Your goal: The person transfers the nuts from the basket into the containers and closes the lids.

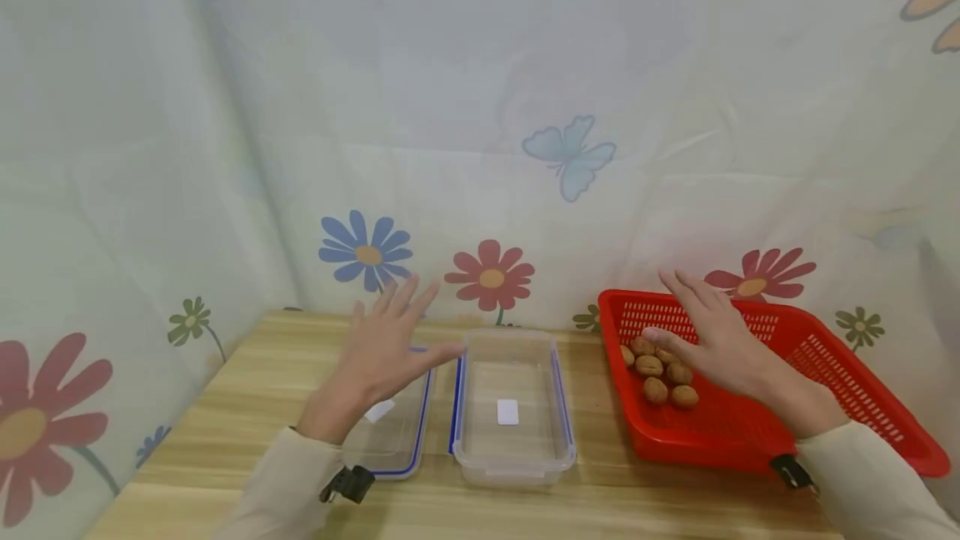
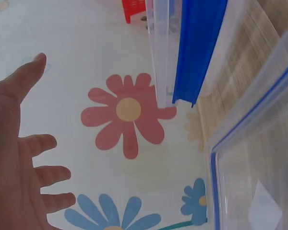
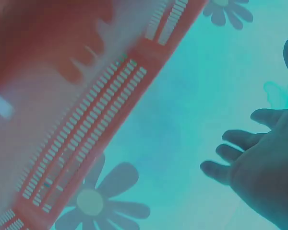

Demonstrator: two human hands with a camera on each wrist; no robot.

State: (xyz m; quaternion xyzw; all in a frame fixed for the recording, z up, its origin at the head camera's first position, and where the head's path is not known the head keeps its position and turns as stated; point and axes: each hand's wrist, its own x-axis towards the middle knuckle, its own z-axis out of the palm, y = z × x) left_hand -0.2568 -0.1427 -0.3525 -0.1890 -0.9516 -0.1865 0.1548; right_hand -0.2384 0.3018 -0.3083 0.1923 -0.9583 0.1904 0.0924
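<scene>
Fingers spread, my left hand hovers over a clear lid with a blue seal that lies on the table. My right hand is held above a red plastic basket, its fingers extended and holding nothing. Several walnuts are gathered at the basket's left side, partly covered by that hand in the head view. Between the hands stands an uncovered clear container with a blue clip along its left side. A white label shows at its bottom.
All of it stands on a wood-grain table. Behind the table hangs a pale cloth printed with flowers and a butterfly. The basket's slotted wall rises in the right wrist view, which is strongly tinted.
</scene>
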